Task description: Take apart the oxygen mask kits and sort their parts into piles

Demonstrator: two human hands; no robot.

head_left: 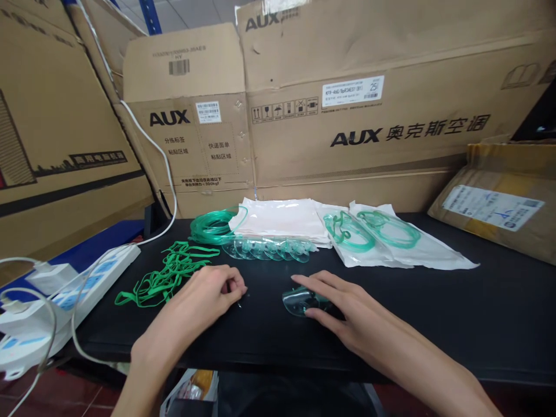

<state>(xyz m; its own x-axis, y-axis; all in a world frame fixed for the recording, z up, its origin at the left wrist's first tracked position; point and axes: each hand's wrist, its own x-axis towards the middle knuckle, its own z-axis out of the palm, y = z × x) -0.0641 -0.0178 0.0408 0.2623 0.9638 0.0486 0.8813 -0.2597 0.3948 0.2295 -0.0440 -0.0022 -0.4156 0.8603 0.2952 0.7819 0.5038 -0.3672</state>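
My right hand (325, 298) is closed around a clear, green-tinted oxygen mask (295, 301) lying on the black tabletop, with thumb and fingers on either side of it. To its left, my left hand (219, 288) is curled with fingertips together close to the table. A tiny clear piece shows by those fingertips, too small to name. Beside the left hand lies a tangled heap of green elastic straps (174, 272). Behind the hands, several more clear masks (269, 249) sit nested in a row, next to a coil of green tubing (211, 227).
A stack of white pouches (282, 217) stands at the back. To its right are two packed pouches (434, 249) with green tubing inside. A white power strip (93, 284) with cables lies at the left edge. Cardboard boxes (286, 150) wall off the back; a taped parcel (499, 197) sits right.
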